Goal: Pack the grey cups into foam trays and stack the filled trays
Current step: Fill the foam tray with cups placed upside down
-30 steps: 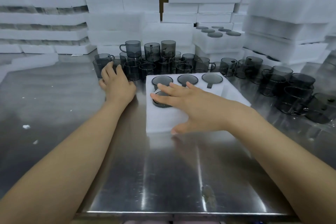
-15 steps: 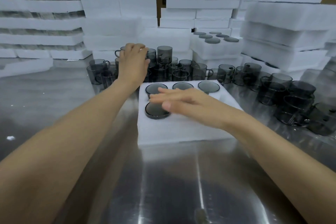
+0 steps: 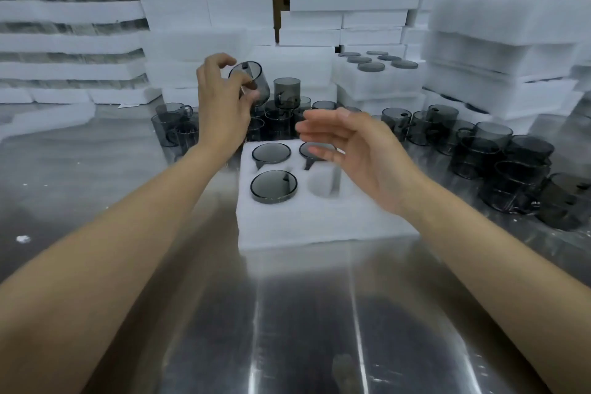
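Plainly, what matters is where the empty round pocket (image 3: 323, 184) lies from the cup in hand. The left hand (image 3: 220, 105) holds a translucent grey plastic cup (image 3: 252, 80) in the air behind the far left corner of the white foam tray (image 3: 319, 227), its fingers (image 3: 220, 58) and thumb curled round the cup's side. The cup is tilted — its long axis leans off upright, upper end toward the hand — and I cannot tell which end is the mouth.

From those fingers the empty pocket is down, toward the person and a little to the right. It is in the tray's near row, just beside a seated grey cup (image 3: 273, 185). Two more seated cups show in the far row, the right one partly hidden.

The right hand (image 3: 361, 157) hovers over the tray's right part, fingers straight and loose, holding nothing. It is the nearer hand to the pocket, yet the left one carries the cup. My judgement is that the cup must be squared up over the pocket and lowered along its axis, with the right hand either guiding it or moving clear.

The tray sits on a brushed steel worktop (image 3: 287, 313). Loose grey cups (image 3: 511, 163) crowd behind it and to its right, with stacks of white foam trays (image 3: 224, 9) beyond.
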